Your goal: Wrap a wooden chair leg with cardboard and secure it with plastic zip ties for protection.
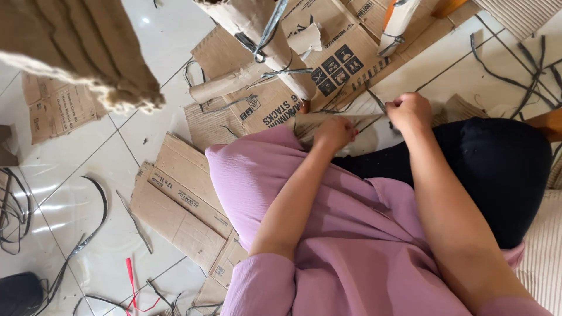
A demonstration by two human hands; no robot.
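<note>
My left hand (333,133) grips a rolled cardboard tube (304,121) that lies across my lap. Close beside it, my right hand (410,111) is closed on a thin dark strap (376,100) that runs up from the tube's end. Above the hands stands a frame of cardboard tubes (257,26) bound together with dark straps. Both arms come out of pink sleeves, and a pink garment (281,175) covers my lap.
Flattened cardboard sheets (181,199) lie on the white tiled floor (88,175). Loose dark straps (88,234) and a red strip (130,275) are scattered at the lower left. A brown cloth edge (76,52) hangs at the top left. More dark straps (515,76) lie at the right.
</note>
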